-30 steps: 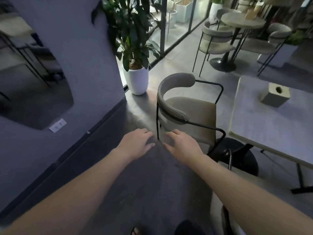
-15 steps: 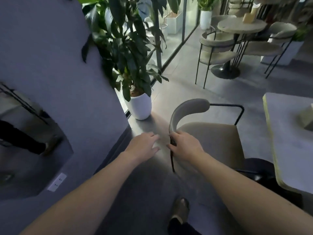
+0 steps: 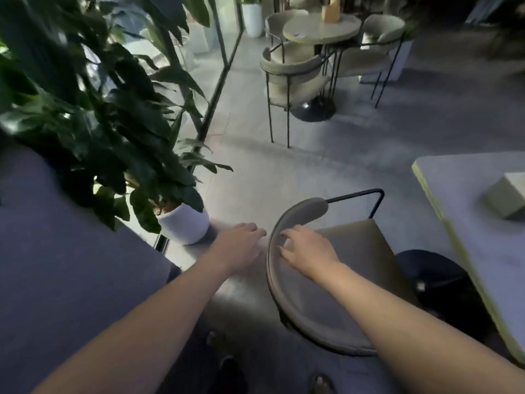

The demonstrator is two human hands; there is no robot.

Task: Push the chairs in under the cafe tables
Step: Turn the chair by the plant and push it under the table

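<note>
At the left of the frame, a potted plant point(image 3: 181, 226) is standing by the wall. At lower centre, my left hand point(image 3: 238, 245) is hovering with fingers loosely spread, holding nothing, just beside the chair point(image 3: 335, 280). My right hand point(image 3: 308, 253) is resting on the curved backrest, fingers curling over its rim. The chair, standing just left of the counter point(image 3: 466, 211), is looking light yet rigid; I am judging the padded backrest the best hold.
</note>
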